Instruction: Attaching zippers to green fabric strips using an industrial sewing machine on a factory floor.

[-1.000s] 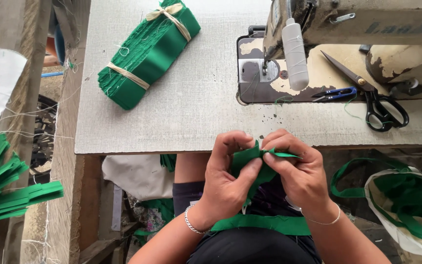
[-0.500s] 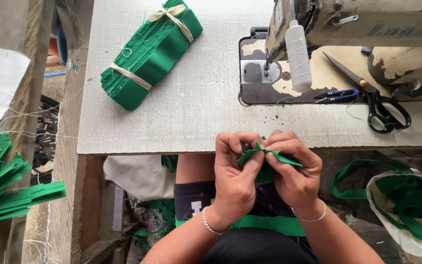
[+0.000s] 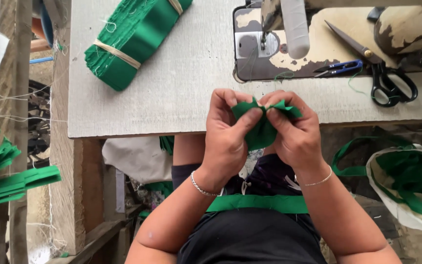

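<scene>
Two hands pinch one small green felt piece [image 3: 262, 127] at the counter [image 3: 186, 93] edge: left hand [image 3: 228, 134] and right hand [image 3: 296, 132] both closed on it, thumbs on top, wrists bent inward. One banded green bundle [image 3: 133, 41]; one black scissors [image 3: 384, 73]; one blue snips [image 3: 340, 68].

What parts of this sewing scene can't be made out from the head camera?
- Green fabric piece: its full shape; the left hand and right hand cover most of it.
- Sewing machine: upper body cut off by the top edge.
- Needle: too small to tell if threaded.
- Green bundle: far end cut off at the top edge.
- White bag: cut off at the right edge.
</scene>
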